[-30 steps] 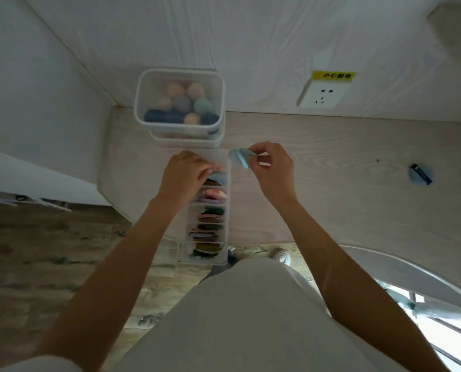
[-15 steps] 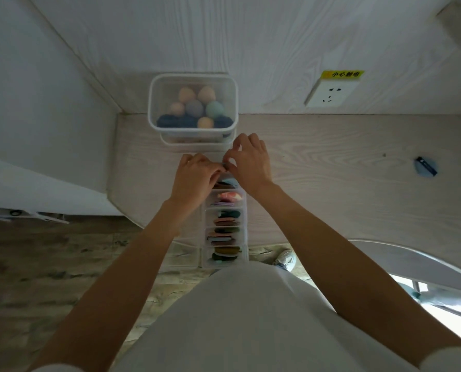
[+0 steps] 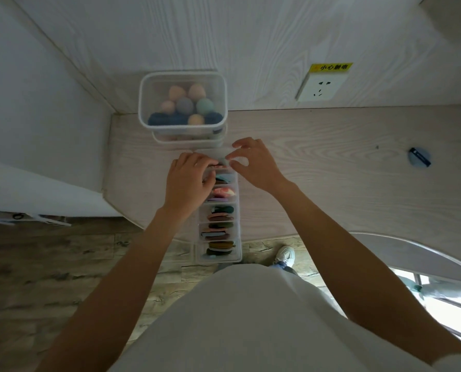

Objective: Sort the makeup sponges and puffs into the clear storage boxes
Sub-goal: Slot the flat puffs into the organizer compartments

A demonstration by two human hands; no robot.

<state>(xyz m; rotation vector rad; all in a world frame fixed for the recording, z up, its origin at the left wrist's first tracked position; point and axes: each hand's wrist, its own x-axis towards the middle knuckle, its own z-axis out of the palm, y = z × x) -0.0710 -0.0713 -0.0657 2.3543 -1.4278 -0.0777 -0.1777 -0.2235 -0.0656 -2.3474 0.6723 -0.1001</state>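
Two hands (image 3: 218, 170); seemingly six compartments (image 3: 220, 229); two tubs (image 3: 183, 103).

Both arms reach forward; left hand (image 3: 187, 178) and right hand (image 3: 253, 163) curled, fingertips meeting

I stand in what looks like a home, at a built-in wooden desk (image 3: 331, 170) set into a pale wood-grain alcove. At two o'clock a wall socket (image 3: 321, 87) wears a yellow warning label (image 3: 331, 67). Clear boxes (image 3: 182, 103) of makeup sponges sit at twelve. Plank flooring (image 3: 49, 264) runs at eight, and my shoe (image 3: 285, 255) shows under the desk edge.
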